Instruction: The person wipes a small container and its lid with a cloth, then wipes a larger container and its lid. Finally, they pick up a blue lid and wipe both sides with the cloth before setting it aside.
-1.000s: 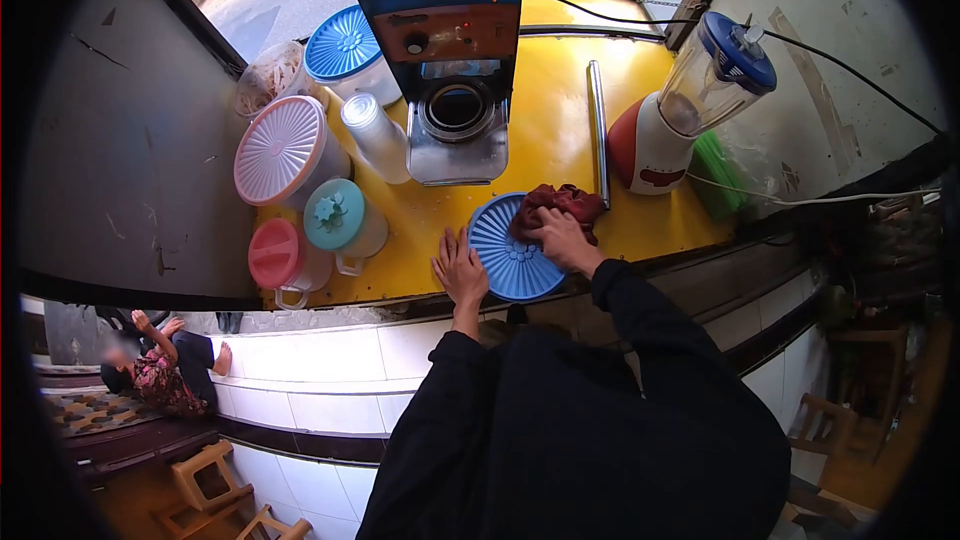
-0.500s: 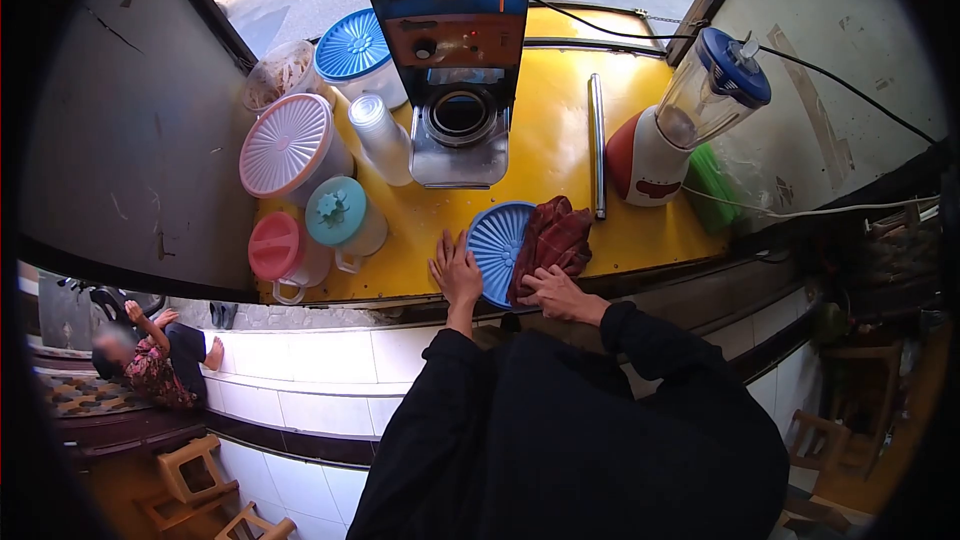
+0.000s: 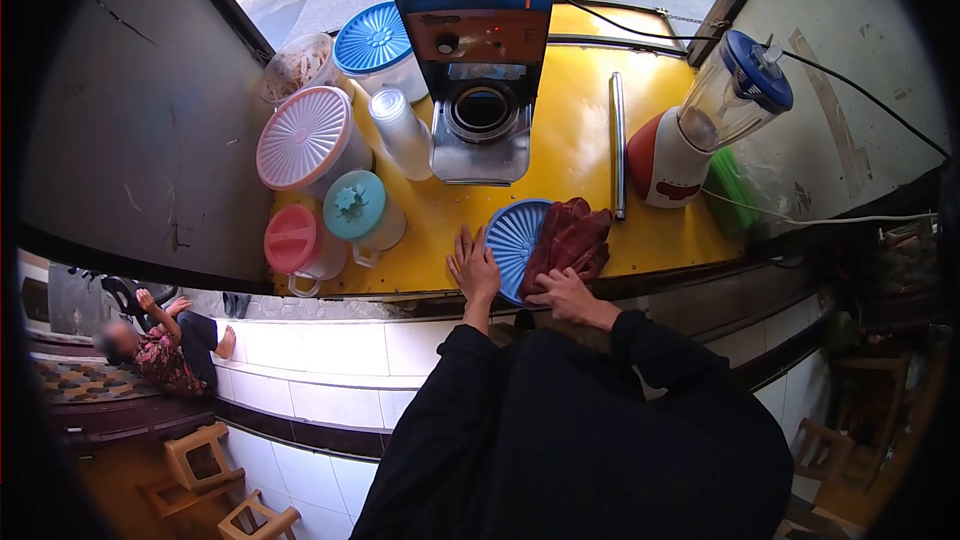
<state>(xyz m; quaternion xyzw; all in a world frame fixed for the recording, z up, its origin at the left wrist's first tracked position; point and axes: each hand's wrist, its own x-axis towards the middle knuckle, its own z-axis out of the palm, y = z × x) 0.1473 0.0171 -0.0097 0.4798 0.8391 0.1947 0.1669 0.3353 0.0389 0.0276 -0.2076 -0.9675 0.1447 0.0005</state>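
Observation:
A round blue ribbed lid [image 3: 513, 240] lies near the front edge of the yellow counter [image 3: 440, 240]. My left hand [image 3: 474, 265] rests at the lid's left rim with its fingers spread, holding nothing. On the lid's right part sits a crumpled dark red cloth [image 3: 572, 245]. My right hand [image 3: 565, 294] has its fingers closed on the lower left part of this cloth. What lies under the cloth is hidden.
Lidded tubs, blue [image 3: 376, 38], pink [image 3: 305, 138], teal [image 3: 354, 204] and red [image 3: 291, 238], stand left beside stacked plastic cups [image 3: 398, 130]. A sealing machine [image 3: 478, 125] stands behind the lid. Right are a metal tube [image 3: 619, 145] and a blender [image 3: 670, 155]. A person [image 3: 170, 345] sits far left.
The view has shifted, so the counter items appear further right. The cloth has changed its folds under my right hand. A motorbike has come into view on the street.

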